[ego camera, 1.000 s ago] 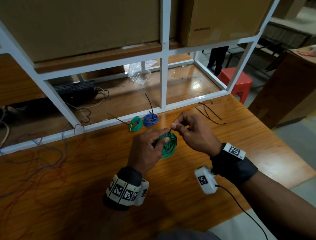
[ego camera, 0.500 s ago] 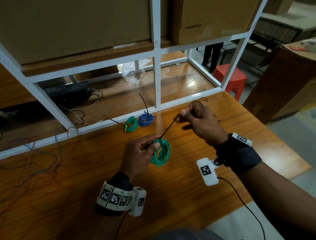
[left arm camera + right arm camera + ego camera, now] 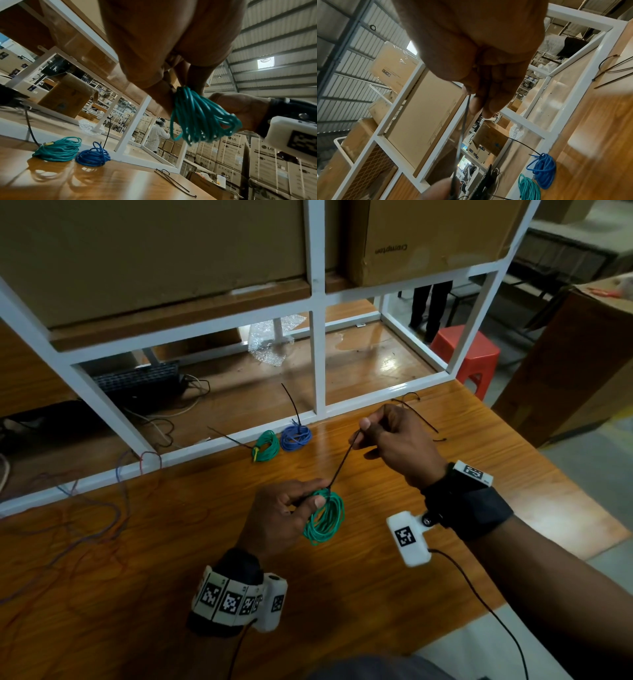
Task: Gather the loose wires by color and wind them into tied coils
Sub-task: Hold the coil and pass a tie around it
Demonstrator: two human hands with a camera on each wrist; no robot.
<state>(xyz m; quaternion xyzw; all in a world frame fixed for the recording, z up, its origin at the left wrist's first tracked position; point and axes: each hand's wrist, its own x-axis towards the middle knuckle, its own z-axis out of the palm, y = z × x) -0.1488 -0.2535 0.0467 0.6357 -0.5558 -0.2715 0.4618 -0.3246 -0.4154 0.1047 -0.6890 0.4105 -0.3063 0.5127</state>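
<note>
Two hands: both raised over the glossy wooden surface (image 3: 394, 542), one at each end of a thin black cable tie (image 3: 342, 462).
Left hand (image 3: 279, 517): thumb and fingertips curled round the top of a loose green wire coil (image 3: 324, 520), pinching it where the tie meets it; the loops hang below the fingers, clear of the wood in the left wrist view.
Right hand (image 3: 394, 440): thumb and forefinger pinch the tie's free end, the other fingers curled in; the strap runs taut and slanted down to the coil.
Finished coils: a small tied green wire coil (image 3: 265, 445) and a tied blue wire coil (image 3: 295, 437) lie side by side, just touching, against the white metal shelf frame (image 3: 318, 364).
Spare ties: a few black cable ties (image 3: 416, 410) lie beyond the right hand.
Loose wires: thin red and blue wire strands (image 3: 85, 508) sprawl at far left.
</note>
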